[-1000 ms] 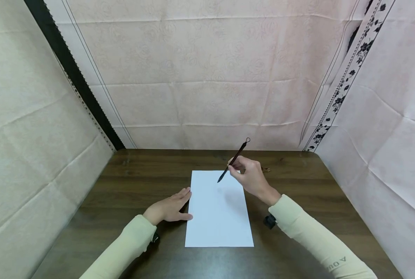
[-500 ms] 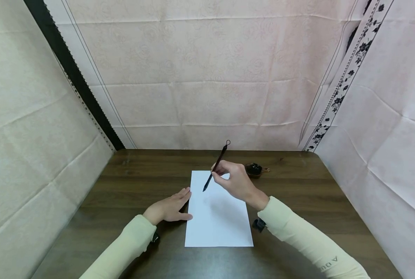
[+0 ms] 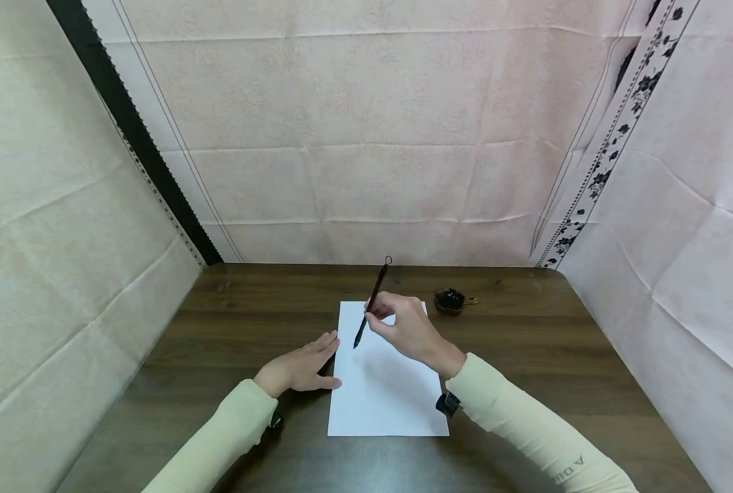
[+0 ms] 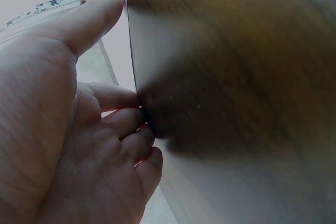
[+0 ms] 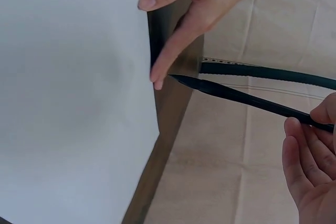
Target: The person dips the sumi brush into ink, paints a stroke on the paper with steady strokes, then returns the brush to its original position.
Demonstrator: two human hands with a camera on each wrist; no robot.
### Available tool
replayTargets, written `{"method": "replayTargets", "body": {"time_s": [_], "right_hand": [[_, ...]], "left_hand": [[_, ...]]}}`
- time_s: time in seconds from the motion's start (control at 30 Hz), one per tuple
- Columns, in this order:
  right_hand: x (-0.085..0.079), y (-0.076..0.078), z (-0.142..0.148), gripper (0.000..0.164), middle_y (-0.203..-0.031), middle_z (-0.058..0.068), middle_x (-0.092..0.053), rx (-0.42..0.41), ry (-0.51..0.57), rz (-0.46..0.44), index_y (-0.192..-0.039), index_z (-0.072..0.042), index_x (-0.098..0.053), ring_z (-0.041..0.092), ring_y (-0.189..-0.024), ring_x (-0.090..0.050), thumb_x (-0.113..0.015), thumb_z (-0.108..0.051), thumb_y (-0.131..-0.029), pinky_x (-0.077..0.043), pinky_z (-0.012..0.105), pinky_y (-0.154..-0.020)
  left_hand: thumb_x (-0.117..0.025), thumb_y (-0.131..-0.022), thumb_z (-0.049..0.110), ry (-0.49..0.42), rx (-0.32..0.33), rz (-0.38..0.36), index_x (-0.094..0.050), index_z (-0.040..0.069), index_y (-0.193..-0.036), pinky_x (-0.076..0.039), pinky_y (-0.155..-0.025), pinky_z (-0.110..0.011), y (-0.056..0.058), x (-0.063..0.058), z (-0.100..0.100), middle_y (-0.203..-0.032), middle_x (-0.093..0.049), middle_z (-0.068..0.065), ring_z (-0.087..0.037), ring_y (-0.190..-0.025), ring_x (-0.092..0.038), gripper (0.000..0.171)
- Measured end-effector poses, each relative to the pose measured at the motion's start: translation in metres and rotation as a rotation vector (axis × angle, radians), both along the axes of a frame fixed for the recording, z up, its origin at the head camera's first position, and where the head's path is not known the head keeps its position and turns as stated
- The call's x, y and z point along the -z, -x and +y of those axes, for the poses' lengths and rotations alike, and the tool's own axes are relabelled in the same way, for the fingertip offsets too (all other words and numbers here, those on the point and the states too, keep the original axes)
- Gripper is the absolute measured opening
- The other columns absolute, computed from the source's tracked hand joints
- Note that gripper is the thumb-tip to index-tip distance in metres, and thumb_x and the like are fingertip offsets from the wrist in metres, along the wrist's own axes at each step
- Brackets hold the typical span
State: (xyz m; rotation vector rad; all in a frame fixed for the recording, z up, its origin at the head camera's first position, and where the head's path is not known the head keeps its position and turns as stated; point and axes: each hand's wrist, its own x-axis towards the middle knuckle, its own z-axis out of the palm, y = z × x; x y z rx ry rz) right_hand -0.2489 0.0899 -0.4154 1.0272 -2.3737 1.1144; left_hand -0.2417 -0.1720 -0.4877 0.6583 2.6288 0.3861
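Note:
A blank white sheet of paper (image 3: 385, 404) lies on the brown wooden table (image 3: 268, 294). My left hand (image 3: 299, 366) rests at its left edge, thumb and fingertips right on the border, fingers extended. In the left wrist view that hand (image 4: 100, 124) meets the paper's edge. My right hand (image 3: 410, 327) pinches a dark writing brush (image 3: 375, 291) between thumb and fingers over the upper part of the sheet. The brush slants, its dark tip pointing down at the paper and its hanging loop upward. In the right wrist view the brush (image 5: 236, 95) shows its pointed tip above the sheet.
A small dark ink dish (image 3: 449, 301) with a short handle-like end stands right of the paper, near the table's back. Pale cloth walls (image 3: 366, 137) enclose the table at the back and both sides. Black devices are strapped at both wrists.
My right hand has carried the brush left and nearer to me, from the paper's top right toward its upper left, uncovering the ink dish. My left hand has stayed in place.

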Motion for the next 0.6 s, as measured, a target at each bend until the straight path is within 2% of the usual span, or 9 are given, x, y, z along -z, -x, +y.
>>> {"method": "replayTargets", "body": {"time_s": [0.3,0.6], "right_hand": [[0.016,-0.001,-0.002,0.010,-0.099,0.005,-0.081,0.028,0.006,-0.045,-0.107,-0.007,-0.075,0.014,-0.089,-0.078,-0.076,-0.006,-0.096,-0.065,0.030,-0.086],[0.026,-0.001,-0.005,0.012,-0.100,0.004,-0.081,-0.003,-0.008,-0.074,-0.108,-0.004,-0.075,0.012,-0.089,-0.078,-0.076,-0.007,-0.096,-0.064,0.026,-0.086]], "left_hand": [[-0.066,-0.100,0.054,-0.007,0.005,0.001,-0.023,0.002,-0.167,-0.027,-0.131,-0.055,0.002,0.002,0.000,-0.179,-0.013,-0.015,-0.033,-0.166,-0.016,0.095],[-0.066,-0.100,0.054,-0.006,-0.003,0.001,-0.023,0.004,-0.168,-0.026,-0.131,-0.056,0.002,0.004,-0.001,-0.179,-0.012,-0.014,-0.033,-0.166,-0.015,0.095]]}}
